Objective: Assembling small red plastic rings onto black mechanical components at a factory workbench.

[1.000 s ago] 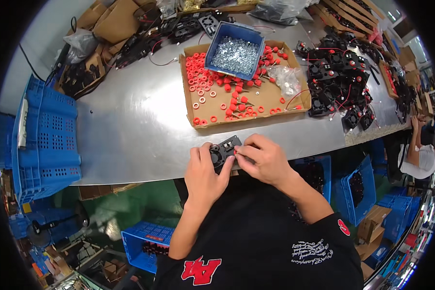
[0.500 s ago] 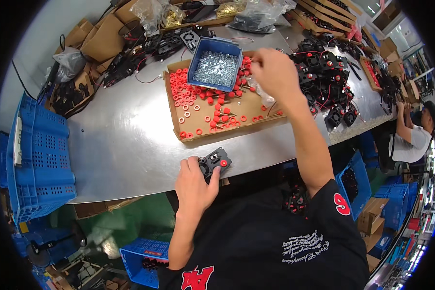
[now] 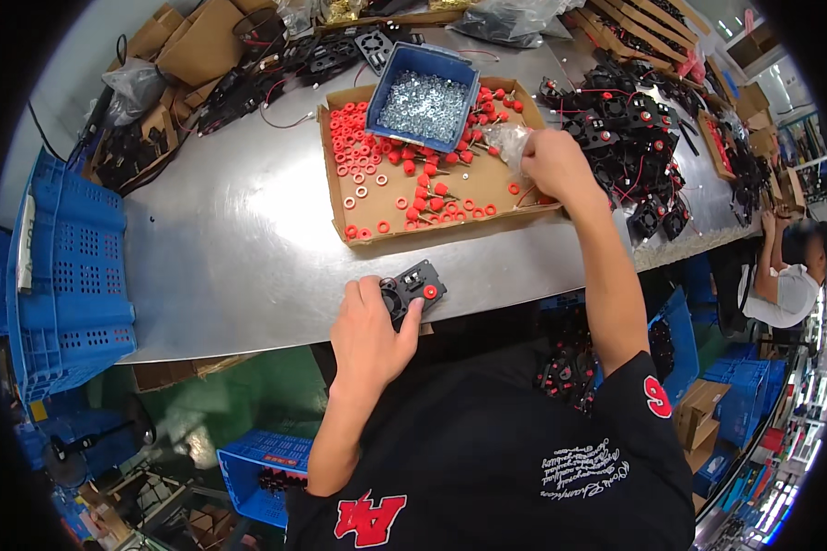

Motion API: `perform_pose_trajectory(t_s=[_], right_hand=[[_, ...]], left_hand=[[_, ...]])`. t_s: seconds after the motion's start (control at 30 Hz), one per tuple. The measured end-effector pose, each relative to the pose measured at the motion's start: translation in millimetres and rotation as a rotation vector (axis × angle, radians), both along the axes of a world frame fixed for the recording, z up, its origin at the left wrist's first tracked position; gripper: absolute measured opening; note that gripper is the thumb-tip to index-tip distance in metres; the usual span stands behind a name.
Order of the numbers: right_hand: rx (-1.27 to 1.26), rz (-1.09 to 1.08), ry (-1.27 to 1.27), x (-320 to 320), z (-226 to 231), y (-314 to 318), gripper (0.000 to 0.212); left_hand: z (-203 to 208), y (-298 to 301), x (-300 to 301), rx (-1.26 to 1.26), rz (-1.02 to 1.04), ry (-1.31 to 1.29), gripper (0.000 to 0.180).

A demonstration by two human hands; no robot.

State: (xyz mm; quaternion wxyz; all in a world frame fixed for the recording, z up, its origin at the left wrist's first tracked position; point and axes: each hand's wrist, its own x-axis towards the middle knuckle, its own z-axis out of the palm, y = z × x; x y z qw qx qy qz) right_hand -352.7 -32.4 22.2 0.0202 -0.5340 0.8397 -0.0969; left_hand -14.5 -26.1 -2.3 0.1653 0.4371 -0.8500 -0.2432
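Note:
My left hand [image 3: 372, 332] grips a black plastic fan assembly [image 3: 421, 286] at the table's front edge, with the thumb beside a red round washer on its face. Curled fingers hide whatever my right hand [image 3: 560, 165] may hold; it is over the right side of a shallow cardboard tray [image 3: 404, 234], by a clear plastic bag [image 3: 507, 142]. Red rings [image 3: 349, 138] lie along the tray's left side, and several red-headed pointed parts [image 3: 427, 197] are scattered through the middle. A blue bin [image 3: 374, 119] full of small silver metal pieces [image 3: 423, 103] rests at the tray's far side.
A pile of black fan assemblies [image 3: 629, 138] with red wires covers the table's right. More black parts [image 3: 326, 57] lie along the back. A blue crate [image 3: 73, 266] stands at the left edge. Another person [image 3: 781, 285] works at the far right.
My right hand has come nearer and to the right, from beside the blue bin to the tray's right side. My left hand still holds the fan assembly in nearly the same place.

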Motion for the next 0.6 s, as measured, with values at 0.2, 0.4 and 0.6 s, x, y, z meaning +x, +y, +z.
perform_pose_trajectory(t_s=[0.2, 0.4, 0.6], right_hand=[[-0.094, -0.056, -0.017, -8, 6, 3, 0.026], [-0.31, -0.047, -0.994, 98, 20, 46, 0.018], [-0.197, 0.296, -0.887, 149, -2, 66, 0.015]], left_hand=[[1, -1, 0, -0.007, -0.005, -0.013, 0.047], [-4, -1, 4, -0.016, 0.004, -0.027, 0.046], [0, 0, 2, 0.015, -0.013, -0.002, 0.046]])
